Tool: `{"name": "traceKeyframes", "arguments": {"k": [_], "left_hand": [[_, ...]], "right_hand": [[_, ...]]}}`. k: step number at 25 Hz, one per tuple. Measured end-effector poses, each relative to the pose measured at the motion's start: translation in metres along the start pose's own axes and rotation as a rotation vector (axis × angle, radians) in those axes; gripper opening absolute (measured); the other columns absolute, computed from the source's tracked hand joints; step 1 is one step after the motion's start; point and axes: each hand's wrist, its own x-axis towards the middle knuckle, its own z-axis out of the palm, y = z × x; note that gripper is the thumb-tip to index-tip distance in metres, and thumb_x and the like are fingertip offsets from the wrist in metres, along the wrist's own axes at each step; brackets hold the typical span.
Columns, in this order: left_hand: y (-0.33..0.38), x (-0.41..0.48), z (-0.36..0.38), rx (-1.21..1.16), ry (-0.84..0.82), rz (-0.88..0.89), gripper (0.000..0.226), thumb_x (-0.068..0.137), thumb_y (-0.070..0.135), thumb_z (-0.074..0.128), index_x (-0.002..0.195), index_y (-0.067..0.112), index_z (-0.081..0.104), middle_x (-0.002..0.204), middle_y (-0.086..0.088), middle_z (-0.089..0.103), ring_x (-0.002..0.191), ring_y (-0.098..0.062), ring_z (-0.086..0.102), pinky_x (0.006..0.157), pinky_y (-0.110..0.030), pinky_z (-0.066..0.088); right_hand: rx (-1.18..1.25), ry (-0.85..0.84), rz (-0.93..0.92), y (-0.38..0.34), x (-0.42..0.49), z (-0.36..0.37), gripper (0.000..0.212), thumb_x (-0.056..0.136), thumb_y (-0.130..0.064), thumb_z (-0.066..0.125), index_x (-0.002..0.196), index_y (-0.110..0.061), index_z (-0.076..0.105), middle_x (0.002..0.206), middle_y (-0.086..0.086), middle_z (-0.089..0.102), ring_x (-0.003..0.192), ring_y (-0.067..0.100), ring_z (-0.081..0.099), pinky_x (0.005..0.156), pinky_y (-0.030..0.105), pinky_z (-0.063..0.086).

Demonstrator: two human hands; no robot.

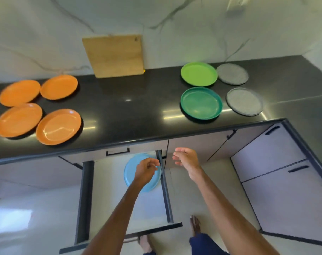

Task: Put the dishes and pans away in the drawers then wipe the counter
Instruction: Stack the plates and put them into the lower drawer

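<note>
Now left hand (147,171) and right hand (186,159) hover empty, fingers (180,150) loosely apart, by the drawer (86,199); best stack the dark green plate (201,103) (nearest) squarely onto the blue plate (131,173).

A wooden cutting board (116,56) stood tilted at the back edge of the counter (129,111), about midway along it. It leaned on a white wall (174,34) veined in grey, and a small yellow thing (144,71), too small to identify, peeked out at its lower right corner. High on that wall toward the right, a pale wall fitting (235,2) showed only as a blur. Below the counter's front edge lay a pale glossy floor (46,208) with a bright reflection at the left.
</note>
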Motion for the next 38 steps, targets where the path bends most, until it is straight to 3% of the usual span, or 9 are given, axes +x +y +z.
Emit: {"name": "traceKeyframes", "arguments": {"k": [7,10,16,24,26,29,32,34,38], "left_hand": [[0.086,0.006,0.075,-0.064,0.077,0.040,0.027,0.100,0.002,0.046,0.101,0.011,0.072,0.097,0.000,0.078,0.083,-0.014,0.074,0.069,-0.023,0.057],[0.114,0.019,0.122,-0.068,0.076,0.023,0.027,0.100,0.001,0.046,0.099,0.012,0.071,0.098,-0.002,0.077,0.081,-0.016,0.072,0.069,-0.027,0.057],[0.163,0.041,0.176,-0.005,0.071,0.022,0.025,0.098,-0.001,0.049,0.098,0.011,0.071,0.094,-0.002,0.076,0.077,-0.017,0.072,0.062,-0.024,0.056],[0.181,0.098,0.181,0.055,0.202,-0.073,0.023,0.095,0.002,0.053,0.094,0.018,0.070,0.094,-0.002,0.076,0.083,-0.019,0.074,0.069,-0.031,0.063],[0.186,0.122,0.182,0.085,0.232,-0.131,0.018,0.094,0.008,0.058,0.093,0.022,0.069,0.099,-0.004,0.074,0.090,-0.021,0.073,0.078,-0.037,0.064],[0.196,0.162,0.184,0.143,0.204,-0.201,0.021,0.089,0.012,0.061,0.109,0.019,0.066,0.108,-0.008,0.070,0.100,-0.024,0.069,0.089,-0.041,0.060],[0.208,0.197,0.182,0.210,0.202,-0.256,0.025,0.090,0.019,0.065,0.112,0.010,0.056,0.103,-0.008,0.065,0.095,-0.023,0.066,0.075,-0.032,0.054],[0.215,0.216,0.179,0.201,0.181,-0.292,0.024,0.093,0.025,0.068,0.105,0.011,0.053,0.096,-0.006,0.062,0.089,-0.019,0.063,0.066,-0.029,0.050],[0.227,0.244,0.169,0.157,0.137,-0.315,0.018,0.094,0.022,0.069,0.089,0.023,0.051,0.087,0.003,0.060,0.091,-0.017,0.063,0.076,-0.030,0.057]], "right_hand": [[-0.053,-0.093,-0.058,-0.059,0.020,-0.114,0.015,0.093,-0.001,0.064,0.106,-0.004,0.069,0.098,0.016,0.075,0.081,0.025,0.072,0.064,0.030,0.056],[-0.124,-0.143,-0.086,-0.072,0.038,-0.164,0.014,0.095,-0.002,0.059,0.106,-0.003,0.069,0.098,0.015,0.076,0.077,0.022,0.072,0.061,0.026,0.054],[-0.191,-0.175,-0.093,-0.090,0.067,-0.231,0.017,0.098,-0.007,0.057,0.107,-0.005,0.071,0.097,0.011,0.079,0.080,0.020,0.075,0.066,0.028,0.057],[-0.241,-0.235,-0.077,-0.107,0.127,-0.241,0.015,0.099,-0.011,0.059,0.105,-0.009,0.072,0.092,0.006,0.080,0.081,0.020,0.077,0.067,0.029,0.060],[-0.250,-0.217,-0.060,-0.108,0.150,-0.242,0.014,0.099,-0.011,0.060,0.105,-0.010,0.072,0.093,0.007,0.080,0.082,0.019,0.077,0.068,0.030,0.061],[-0.243,-0.106,0.001,-0.112,0.197,-0.241,0.012,0.094,-0.011,0.063,0.100,-0.008,0.073,0.091,0.008,0.077,0.080,0.019,0.074,0.069,0.032,0.063],[-0.246,-0.014,0.073,-0.116,0.250,-0.238,0.018,0.089,-0.010,0.068,0.102,0.001,0.075,0.080,0.009,0.067,0.073,0.019,0.064,0.066,0.031,0.058],[-0.268,0.014,0.105,-0.121,0.277,-0.236,0.025,0.092,-0.017,0.072,0.109,0.002,0.073,0.086,0.009,0.071,0.077,0.020,0.070,0.064,0.028,0.059],[-0.259,0.004,0.120,-0.124,0.316,-0.229,0.026,0.096,-0.016,0.070,0.113,0.004,0.069,0.094,0.017,0.076,0.082,0.024,0.076,0.064,0.032,0.063]]}}
